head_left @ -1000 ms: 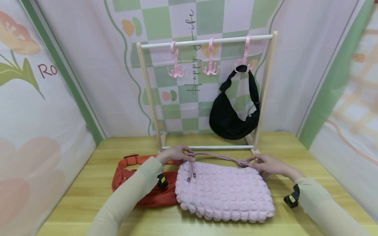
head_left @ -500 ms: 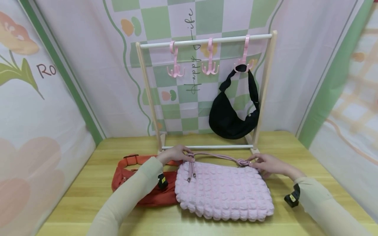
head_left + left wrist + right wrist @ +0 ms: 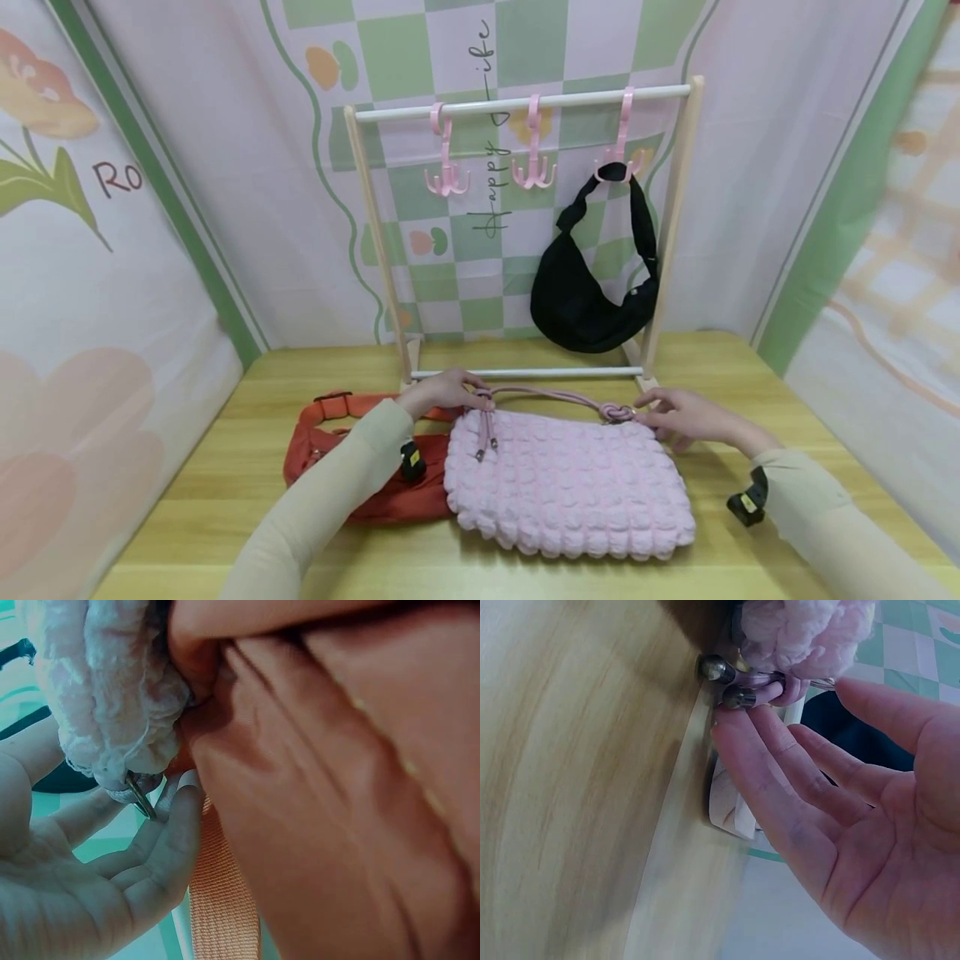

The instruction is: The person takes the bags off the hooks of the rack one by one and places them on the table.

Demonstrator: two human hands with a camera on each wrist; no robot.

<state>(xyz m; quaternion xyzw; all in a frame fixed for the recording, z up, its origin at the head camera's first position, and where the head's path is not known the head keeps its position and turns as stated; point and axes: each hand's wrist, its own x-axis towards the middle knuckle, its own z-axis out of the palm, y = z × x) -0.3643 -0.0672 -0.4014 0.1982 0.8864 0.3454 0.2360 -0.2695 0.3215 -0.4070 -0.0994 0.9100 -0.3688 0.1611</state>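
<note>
A pink puffy bag point(image 3: 566, 483) lies flat on the table, its cord strap point(image 3: 551, 393) along the top edge. At the strap's left end my left hand point(image 3: 446, 392) pinches the cord by the knot; the left wrist view shows its fingers curled at a metal ring point(image 3: 141, 796) on the bag's corner. My right hand point(image 3: 693, 417) is beside the right knot point(image 3: 617, 412), fingers extended and loosely bent. In the right wrist view the fingertips are close under the metal-tipped cord ends point(image 3: 739, 696), without a grip around them.
A red bag point(image 3: 408, 492) lies left of the pink one, partly under my left sleeve. Behind stands a rack point(image 3: 678, 208) with pink hooks point(image 3: 534, 171) on its top bar; a black bag point(image 3: 581, 304) hangs from the right hook.
My right hand has shifted slightly right, its fingertips a little farther from the knot. My left hand and the pink bag look nearly unchanged.
</note>
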